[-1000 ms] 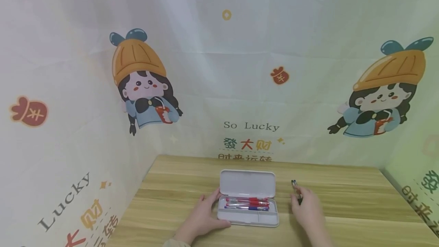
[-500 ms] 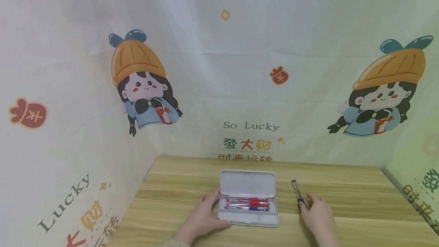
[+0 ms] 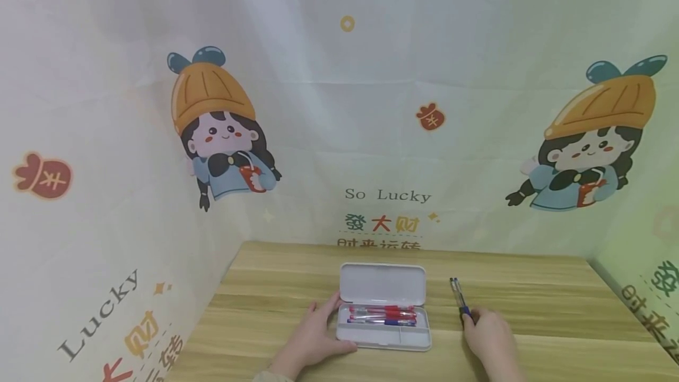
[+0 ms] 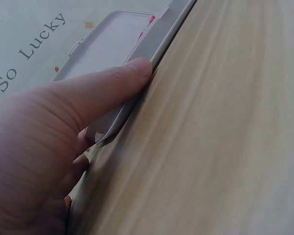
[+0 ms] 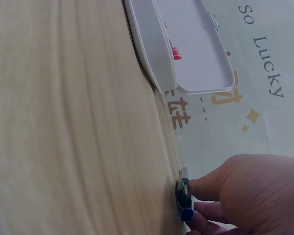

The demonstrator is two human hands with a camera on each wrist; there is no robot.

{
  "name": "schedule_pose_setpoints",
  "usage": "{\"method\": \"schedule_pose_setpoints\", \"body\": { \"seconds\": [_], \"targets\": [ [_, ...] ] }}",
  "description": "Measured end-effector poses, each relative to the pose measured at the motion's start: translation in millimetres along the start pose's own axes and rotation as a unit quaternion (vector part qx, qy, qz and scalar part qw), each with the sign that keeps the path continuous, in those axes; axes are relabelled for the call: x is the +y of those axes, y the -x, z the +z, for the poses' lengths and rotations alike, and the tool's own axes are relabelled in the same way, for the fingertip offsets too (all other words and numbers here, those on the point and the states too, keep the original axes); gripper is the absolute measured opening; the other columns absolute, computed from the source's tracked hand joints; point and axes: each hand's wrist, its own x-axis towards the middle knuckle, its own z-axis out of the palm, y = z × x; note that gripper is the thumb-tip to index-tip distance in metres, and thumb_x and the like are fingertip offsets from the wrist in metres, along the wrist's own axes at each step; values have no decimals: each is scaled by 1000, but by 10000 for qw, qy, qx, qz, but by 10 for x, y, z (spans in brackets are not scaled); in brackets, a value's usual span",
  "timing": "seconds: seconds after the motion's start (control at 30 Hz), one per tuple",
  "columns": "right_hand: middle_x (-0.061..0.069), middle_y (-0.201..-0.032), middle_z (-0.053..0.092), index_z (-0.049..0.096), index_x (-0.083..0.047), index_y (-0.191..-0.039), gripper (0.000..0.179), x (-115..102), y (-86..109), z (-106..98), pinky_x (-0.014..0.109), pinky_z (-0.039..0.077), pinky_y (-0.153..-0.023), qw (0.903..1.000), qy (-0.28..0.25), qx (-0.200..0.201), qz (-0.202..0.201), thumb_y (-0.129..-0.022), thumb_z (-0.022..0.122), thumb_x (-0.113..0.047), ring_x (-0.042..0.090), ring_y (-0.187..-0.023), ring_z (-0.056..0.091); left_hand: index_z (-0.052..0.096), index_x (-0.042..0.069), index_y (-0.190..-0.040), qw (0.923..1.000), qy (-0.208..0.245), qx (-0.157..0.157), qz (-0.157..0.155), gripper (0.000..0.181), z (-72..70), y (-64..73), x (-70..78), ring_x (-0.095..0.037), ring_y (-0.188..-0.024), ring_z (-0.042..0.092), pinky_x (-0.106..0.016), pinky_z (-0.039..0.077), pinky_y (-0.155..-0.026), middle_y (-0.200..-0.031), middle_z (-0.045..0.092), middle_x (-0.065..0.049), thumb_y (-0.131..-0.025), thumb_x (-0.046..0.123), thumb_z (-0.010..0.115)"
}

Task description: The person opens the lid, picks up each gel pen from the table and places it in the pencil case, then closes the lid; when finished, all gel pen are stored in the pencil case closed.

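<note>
While the left hand [image 3: 313, 338] holds the open pencil case [image 3: 368, 333] by its left end, thumb at the front wall, its other fingers are mostly hidden behind that end. Right hand [image 3: 490, 338], well apart from the left, pinches two pens [image 3: 460, 297] right of the case; their near ends vanish into the grip (one blue, other dark), and table [image 3: 265, 287] contact can't be told. Inside, red pens [image 3: 399, 309] overlap, count unclear, beside a blue pen [image 3: 400, 322]. Both wrist views cut the case off; left sleeve [image 3: 273, 376] barely shows.
</note>
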Motion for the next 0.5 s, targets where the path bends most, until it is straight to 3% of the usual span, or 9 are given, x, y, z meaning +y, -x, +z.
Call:
{"method": "schedule_pose_setpoints", "body": {
  "seconds": [0.5],
  "targets": [
    [31, -106, 76, 72, 13, -116, 30, -98, 15, -24, 60, 63, -82, 9997, -104, -112, 207, -100, 65, -12, 46, -96, 73, 35, 13, -173, 10000, -28, -6, 74, 127, -2, -15, 8, -61, -162, 30, -77, 18, -136, -168, 57, -10, -72, 54, 99]
  ]
}}
